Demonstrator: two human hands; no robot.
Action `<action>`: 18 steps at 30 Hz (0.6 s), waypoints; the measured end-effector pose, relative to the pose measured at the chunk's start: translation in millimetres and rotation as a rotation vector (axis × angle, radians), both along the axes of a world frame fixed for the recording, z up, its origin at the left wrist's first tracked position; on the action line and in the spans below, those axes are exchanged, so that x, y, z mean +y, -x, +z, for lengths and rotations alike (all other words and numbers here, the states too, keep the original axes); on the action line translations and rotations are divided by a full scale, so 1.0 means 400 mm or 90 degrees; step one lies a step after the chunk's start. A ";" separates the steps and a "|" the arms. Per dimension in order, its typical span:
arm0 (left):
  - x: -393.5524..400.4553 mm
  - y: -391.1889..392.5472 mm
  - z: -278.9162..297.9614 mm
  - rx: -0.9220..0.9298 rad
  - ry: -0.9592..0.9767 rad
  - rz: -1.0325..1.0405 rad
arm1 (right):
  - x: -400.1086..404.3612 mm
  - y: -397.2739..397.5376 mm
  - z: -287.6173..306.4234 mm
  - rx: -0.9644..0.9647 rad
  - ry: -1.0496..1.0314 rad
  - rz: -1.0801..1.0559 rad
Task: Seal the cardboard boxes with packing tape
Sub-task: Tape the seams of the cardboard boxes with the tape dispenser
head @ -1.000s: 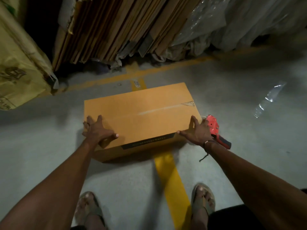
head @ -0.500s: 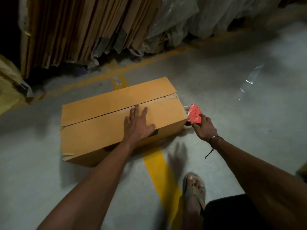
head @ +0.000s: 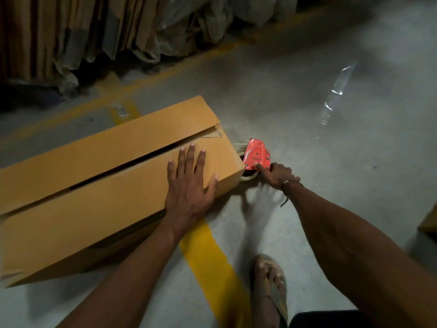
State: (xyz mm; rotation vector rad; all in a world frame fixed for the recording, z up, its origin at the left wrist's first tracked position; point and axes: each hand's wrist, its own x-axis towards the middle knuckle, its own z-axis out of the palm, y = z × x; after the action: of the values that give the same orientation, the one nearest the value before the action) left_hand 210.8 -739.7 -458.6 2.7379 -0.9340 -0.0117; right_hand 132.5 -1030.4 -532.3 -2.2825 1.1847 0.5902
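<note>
box: the cardboard box (head: 99, 185) lies on the concrete floor (head: 331, 185), long side running left to right, its near right corner over the yellow floor stripe (head: 208, 254).
seam: the two top flaps do not meet; a dark gap (head: 123, 164) runs between them, and i see no tape bridging it.
left hand: my left hand (head: 189, 183) lies flat on the near flap, fingers straight and spread, pressing down, gripping nothing.
right hand: my right hand (head: 276, 175) grasps the red tape dispenser (head: 256, 155), index finger laid along its side plate.
dispenser: it sits low at the box's right end face, touching or just beside the corner; the roll is mostly hidden behind the box edge.
step in hand: i judge this to be anchoring the tape on the end face before the pull across the top.
doing it well: i'd stick a short tab firmly on the end face first, centred under the gap, then come up over the edge and run straight along the seam.
flaps: i'd push both flaps shut ahead of the dispenser so the tape bridges a closed joint, not a slot.
risk: a start off the seam line may leave one flap barely caught.
nearby: flattened cartons (head: 47, 36) lean at the back, a clear plastic strip (head: 335, 91) lies well apart on the right.
</note>
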 end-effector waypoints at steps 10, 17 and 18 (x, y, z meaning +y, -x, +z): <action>0.009 -0.013 0.007 0.025 -0.018 -0.043 | 0.063 0.009 0.032 0.017 0.063 -0.085; 0.027 -0.012 0.083 0.123 -0.102 -0.081 | 0.062 -0.014 0.259 -0.015 0.168 -0.046; 0.035 -0.014 0.110 0.137 -0.129 -0.098 | 0.060 -0.019 0.308 -0.031 0.181 -0.035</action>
State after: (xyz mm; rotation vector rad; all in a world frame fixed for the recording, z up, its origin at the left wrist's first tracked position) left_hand 216.5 -725.8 -414.5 2.7638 -1.1309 -0.4418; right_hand 140.2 -1006.4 -409.2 -2.4709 1.3773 0.3626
